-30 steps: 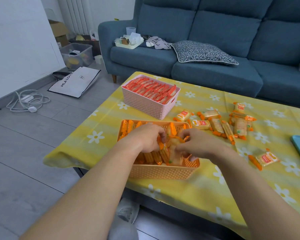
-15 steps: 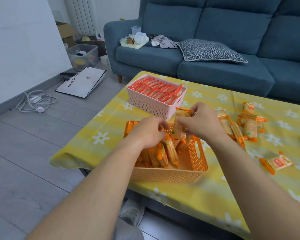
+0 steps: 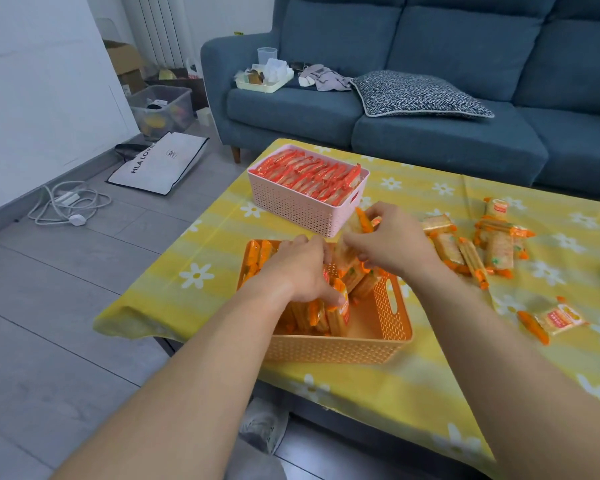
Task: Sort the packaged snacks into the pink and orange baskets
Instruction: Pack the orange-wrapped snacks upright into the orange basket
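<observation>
A blue sofa (image 3: 430, 140) fills the back of the room, and in front of it stands a low table (image 3: 413, 375) under a yellow cloth printed with white daisies. Toward the table's far left sits a pink basket (image 3: 291, 209), packed with red packets (image 3: 312, 174) lying in rows. Just in front of it, by the table's near edge, sits an orange basket (image 3: 329, 351), with orange packets (image 3: 312, 313) standing on edge along its left side. A person reaches both bare arms toward it. The left hand (image 3: 298, 268) is down inside the orange basket, fingers curled over the orange packets and thumb pressed against one, holding the bunch. The right hand (image 3: 392, 244) hovers over the basket's far rim, close to the pink basket, pinching one packet (image 3: 360, 221) between thumb and fingertips. To the right, loose snacks (image 3: 496, 247) lie scattered on the cloth, and a single snack (image 3: 556, 318) lies apart from them, nearer the front edge.
</observation>
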A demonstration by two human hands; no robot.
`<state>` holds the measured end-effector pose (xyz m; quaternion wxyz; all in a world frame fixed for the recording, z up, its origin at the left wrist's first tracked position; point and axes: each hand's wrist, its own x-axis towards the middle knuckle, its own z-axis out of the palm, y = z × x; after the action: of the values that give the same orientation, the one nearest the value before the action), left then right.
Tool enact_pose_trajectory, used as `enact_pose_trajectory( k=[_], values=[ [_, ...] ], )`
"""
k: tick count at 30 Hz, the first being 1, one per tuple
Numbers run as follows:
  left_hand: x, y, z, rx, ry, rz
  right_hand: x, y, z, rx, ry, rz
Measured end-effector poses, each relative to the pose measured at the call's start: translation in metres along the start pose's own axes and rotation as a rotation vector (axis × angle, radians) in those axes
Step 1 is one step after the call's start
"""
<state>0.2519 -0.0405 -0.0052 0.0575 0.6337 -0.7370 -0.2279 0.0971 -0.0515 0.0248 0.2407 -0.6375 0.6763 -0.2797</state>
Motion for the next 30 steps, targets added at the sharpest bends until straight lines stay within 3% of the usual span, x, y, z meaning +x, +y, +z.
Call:
enact_pose_trajectory(
  k=[4, 8, 11, 15, 19, 24, 30],
  values=[
    [0.001, -0.001, -0.002, -0.052, -0.025, 0.000, 0.009, 0.008, 0.029, -0.352, -0.058, -0.042],
    [0.000, 0.002, -0.002, -0.066, -0.043, 0.035, 0.010, 0.011, 0.037, -0.526, -0.051, -0.061],
    [0.000, 0.001, -0.002, -0.050, -0.055, 0.063, 0.012, 0.011, 0.032, -0.550, -0.125, -0.098],
    [0.000, -0.001, -0.002, -0.029, -0.071, 0.071, 0.015, 0.013, 0.010, -0.396, -0.303, -0.169],
    [0.000, -0.001, -0.002, -0.010, -0.075, 0.066, 0.021, 0.025, -0.006, -0.449, -0.113, -0.147],
    [0.003, 0.001, -0.001, 0.045, -0.098, 0.059, 0.015, 0.035, 0.013, -0.608, -0.186, -0.182],
    [0.003, -0.002, -0.005, -0.008, -0.083, 0.072, -0.002, 0.031, 0.004, -0.473, 0.028, -0.235]
  ],
)
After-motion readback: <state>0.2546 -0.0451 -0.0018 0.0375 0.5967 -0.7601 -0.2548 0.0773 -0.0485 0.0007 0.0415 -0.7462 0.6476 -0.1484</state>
